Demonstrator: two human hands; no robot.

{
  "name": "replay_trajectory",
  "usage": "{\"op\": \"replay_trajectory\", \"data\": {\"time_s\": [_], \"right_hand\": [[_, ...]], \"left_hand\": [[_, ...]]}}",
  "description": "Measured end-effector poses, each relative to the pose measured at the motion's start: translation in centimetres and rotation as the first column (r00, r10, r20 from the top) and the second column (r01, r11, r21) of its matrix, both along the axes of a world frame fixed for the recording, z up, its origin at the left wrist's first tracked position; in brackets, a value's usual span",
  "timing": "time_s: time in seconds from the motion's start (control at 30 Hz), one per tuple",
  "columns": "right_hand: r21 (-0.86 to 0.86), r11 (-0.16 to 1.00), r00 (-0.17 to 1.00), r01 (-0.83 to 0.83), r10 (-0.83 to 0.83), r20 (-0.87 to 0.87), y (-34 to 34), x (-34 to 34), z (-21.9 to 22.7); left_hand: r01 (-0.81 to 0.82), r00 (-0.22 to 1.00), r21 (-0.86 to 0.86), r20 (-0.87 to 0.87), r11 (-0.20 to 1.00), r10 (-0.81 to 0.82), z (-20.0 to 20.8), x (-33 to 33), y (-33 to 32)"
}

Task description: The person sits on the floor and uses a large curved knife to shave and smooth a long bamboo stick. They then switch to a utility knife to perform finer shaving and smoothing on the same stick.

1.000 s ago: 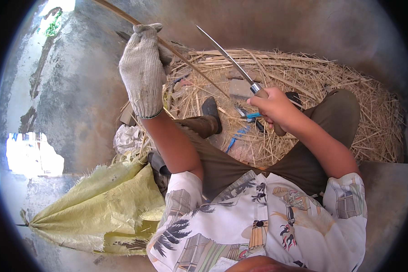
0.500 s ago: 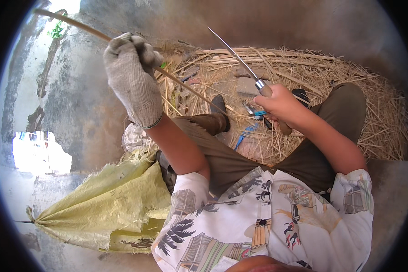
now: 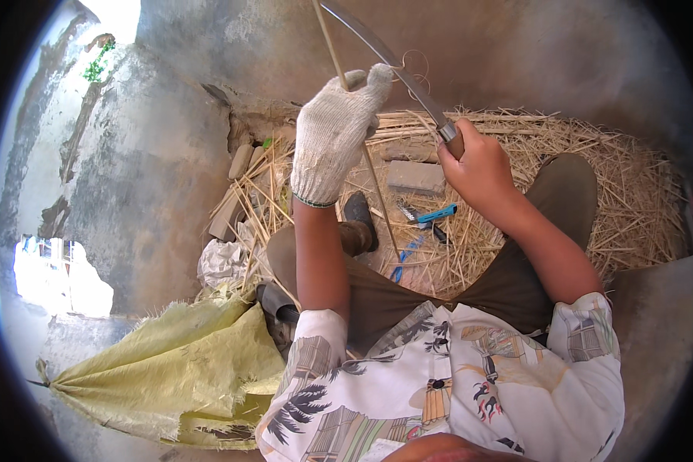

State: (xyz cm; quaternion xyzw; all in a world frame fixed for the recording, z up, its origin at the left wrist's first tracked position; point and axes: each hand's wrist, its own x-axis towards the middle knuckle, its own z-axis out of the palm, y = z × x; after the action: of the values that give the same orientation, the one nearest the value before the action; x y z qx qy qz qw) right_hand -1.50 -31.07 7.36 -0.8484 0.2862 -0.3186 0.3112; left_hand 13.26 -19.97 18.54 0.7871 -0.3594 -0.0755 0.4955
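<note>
My left hand (image 3: 337, 127), in a pale knit work glove, is closed around a thin, light-brown cane stick (image 3: 329, 38). The stick slants from the top of the view down past the glove toward the floor between my legs. My bare right hand (image 3: 481, 169) grips the wooden handle of a long knife (image 3: 420, 94) with a slightly curved steel blade. Its blade points up and left, past the glove's raised fingertip; whether they touch I cannot tell. A thin curled shaving (image 3: 416, 63) hangs beside the blade.
Loose straw-like strips (image 3: 624, 181) cover the floor along the wall. A brick (image 3: 416, 177), a blue-handled tool (image 3: 437, 215) and a blue strap (image 3: 406, 259) lie before me. To the left are a crumpled white bag (image 3: 219, 262) and a yellow woven sack (image 3: 169, 369).
My left hand has moved right with the stick, which now stands steeper. The knife has risen and turned, bringing its blade close to the glove. A curled shaving now shows there.
</note>
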Motion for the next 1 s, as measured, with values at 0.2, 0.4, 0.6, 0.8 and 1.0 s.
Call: {"op": "replay_trajectory", "data": {"time_s": [0.2, 0.4, 0.6, 0.8, 1.0], "right_hand": [[-0.075, 0.997, 1.0, -0.001, 0.002, 0.02, -0.2, -0.3, 0.0], [0.068, 0.997, 0.999, 0.034, -0.034, 0.002, -1.4, 0.7, -1.2], [0.729, 0.672, 0.991, -0.133, 0.08, 0.107, -2.9, 0.9, -2.0], [0.953, 0.187, 0.97, -0.237, -0.003, 0.241, -2.6, 0.8, -1.3], [0.939, 0.306, 0.988, -0.156, 0.038, 0.152, -1.0, 1.2, -2.7]], "left_hand": [[0.075, 0.989, 0.06, -0.132, 0.995, -0.067, 0.8, -1.2, 0.0], [-0.195, 0.98, -0.505, -0.138, 0.841, 0.144, 1.9, -0.2, 2.2], [-0.063, 0.997, -0.831, -0.07, 0.552, 0.008, 3.6, 1.9, 7.4], [-0.097, 0.992, -0.84, -0.128, 0.534, -0.022, 2.8, 2.1, 5.8], [-0.057, 0.998, -0.878, -0.041, 0.476, 0.044, 1.3, 3.5, 4.1]]}}
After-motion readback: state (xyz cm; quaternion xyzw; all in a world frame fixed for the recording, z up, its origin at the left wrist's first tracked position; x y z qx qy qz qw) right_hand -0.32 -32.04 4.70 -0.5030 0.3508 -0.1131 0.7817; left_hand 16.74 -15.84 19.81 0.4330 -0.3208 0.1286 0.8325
